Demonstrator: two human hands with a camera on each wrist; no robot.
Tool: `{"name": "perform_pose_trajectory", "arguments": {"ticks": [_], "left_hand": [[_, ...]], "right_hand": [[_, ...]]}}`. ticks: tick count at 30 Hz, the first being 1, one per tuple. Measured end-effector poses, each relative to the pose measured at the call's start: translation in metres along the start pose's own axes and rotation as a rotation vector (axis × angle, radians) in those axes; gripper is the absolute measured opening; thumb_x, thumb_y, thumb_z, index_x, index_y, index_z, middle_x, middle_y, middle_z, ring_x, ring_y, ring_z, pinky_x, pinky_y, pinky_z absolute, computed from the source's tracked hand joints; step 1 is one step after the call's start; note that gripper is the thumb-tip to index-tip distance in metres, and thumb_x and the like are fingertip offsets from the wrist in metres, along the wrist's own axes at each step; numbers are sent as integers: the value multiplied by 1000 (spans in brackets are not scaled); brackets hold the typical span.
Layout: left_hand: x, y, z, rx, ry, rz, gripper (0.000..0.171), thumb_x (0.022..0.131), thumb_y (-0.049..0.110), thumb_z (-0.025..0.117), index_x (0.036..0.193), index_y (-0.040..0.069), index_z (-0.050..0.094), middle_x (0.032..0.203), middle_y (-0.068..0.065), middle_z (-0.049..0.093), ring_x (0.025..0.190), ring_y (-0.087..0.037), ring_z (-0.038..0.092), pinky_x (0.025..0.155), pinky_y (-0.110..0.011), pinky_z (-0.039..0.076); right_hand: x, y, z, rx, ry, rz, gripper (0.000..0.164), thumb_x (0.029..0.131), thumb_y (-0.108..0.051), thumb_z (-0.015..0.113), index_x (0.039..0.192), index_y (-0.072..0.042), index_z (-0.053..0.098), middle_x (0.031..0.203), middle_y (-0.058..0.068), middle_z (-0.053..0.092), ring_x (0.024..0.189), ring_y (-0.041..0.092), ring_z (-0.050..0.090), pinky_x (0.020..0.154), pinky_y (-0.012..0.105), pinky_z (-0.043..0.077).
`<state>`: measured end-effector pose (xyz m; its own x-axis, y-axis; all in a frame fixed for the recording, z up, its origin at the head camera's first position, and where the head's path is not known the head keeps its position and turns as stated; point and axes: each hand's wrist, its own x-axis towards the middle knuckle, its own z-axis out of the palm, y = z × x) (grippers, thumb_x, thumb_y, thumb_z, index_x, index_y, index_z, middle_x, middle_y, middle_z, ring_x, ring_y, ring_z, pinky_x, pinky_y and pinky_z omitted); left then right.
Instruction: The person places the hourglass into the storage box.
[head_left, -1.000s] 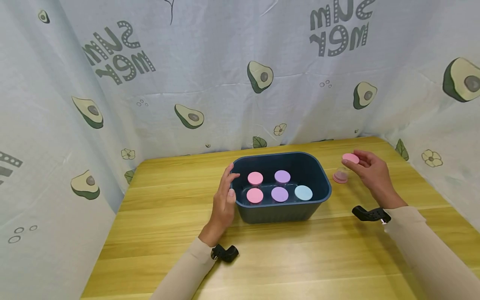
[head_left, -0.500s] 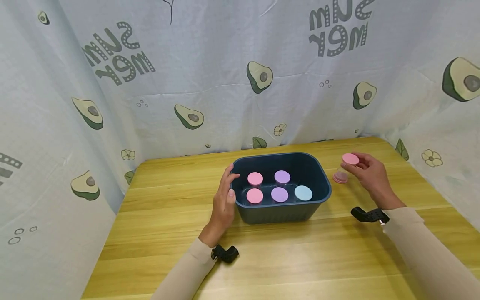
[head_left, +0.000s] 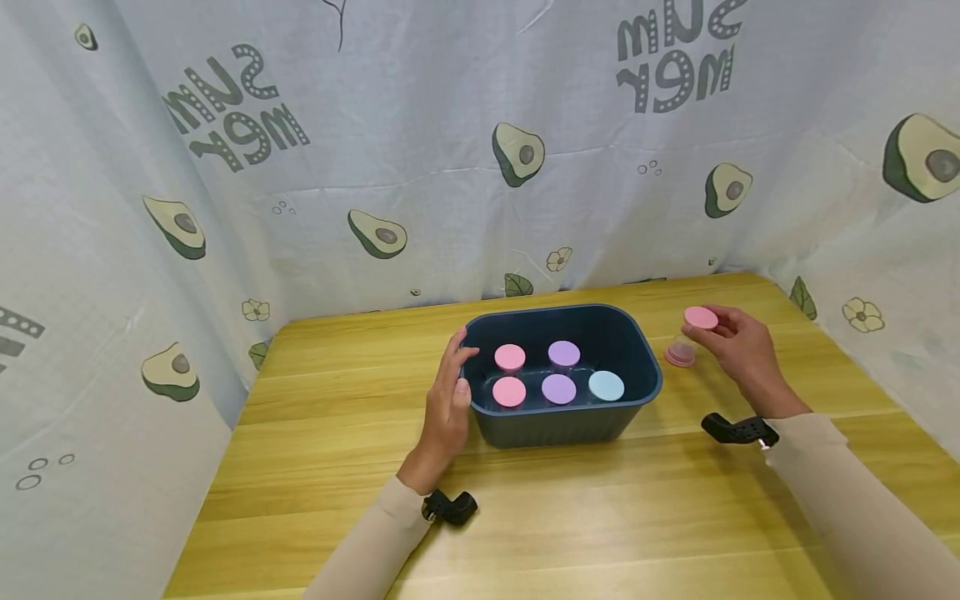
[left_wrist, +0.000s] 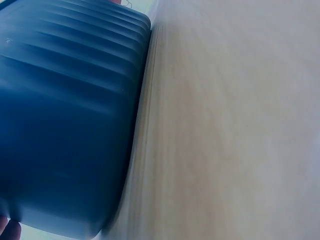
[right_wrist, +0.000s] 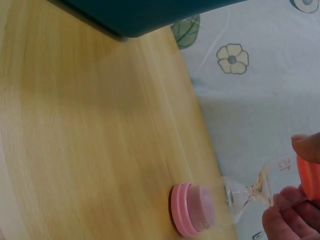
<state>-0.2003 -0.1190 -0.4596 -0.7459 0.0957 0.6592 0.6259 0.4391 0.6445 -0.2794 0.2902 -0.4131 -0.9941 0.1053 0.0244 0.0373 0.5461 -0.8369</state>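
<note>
In the head view my right hand [head_left: 742, 350] pinches the pink top cap [head_left: 701, 317] of a sand timer at the right of the table. The timer [right_wrist: 235, 197] has clear glass and stands upright on its pink base, with pink sand in the lower bulb in the right wrist view. My left hand [head_left: 447, 408] rests against the left end of a dark blue bin [head_left: 558, 427], fingers at its rim. Inside the bin stand more round-capped pieces: two pink [head_left: 509, 392], two purple [head_left: 558, 389] and one light blue [head_left: 606, 386].
The bin stands on a wooden table [head_left: 337, 442], left of the sand timer. A white curtain [head_left: 442, 200] printed with avocados hangs behind the table and along its sides. Black straps with small cameras [head_left: 450, 507] sit on both wrists.
My right thumb and fingers have shifted slightly lower around the pink cap, and the thumb has slid off its top. The left hand and the bin stay in place.
</note>
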Motion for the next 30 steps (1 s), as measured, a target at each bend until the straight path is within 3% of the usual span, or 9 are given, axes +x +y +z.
{"name": "perform_pose_trajectory", "arguments": {"ticks": [30], "left_hand": [[0, -2, 0, -3, 3, 7, 55, 100, 46, 21, 137, 12, 43, 158, -5, 25, 143, -24, 26, 109, -52, 30]], "right_hand": [[-13, -35, -6, 14, 31, -95, 75, 88, -50, 62, 144, -6, 38, 138, 15, 45, 117, 22, 47, 79, 5, 42]]}}
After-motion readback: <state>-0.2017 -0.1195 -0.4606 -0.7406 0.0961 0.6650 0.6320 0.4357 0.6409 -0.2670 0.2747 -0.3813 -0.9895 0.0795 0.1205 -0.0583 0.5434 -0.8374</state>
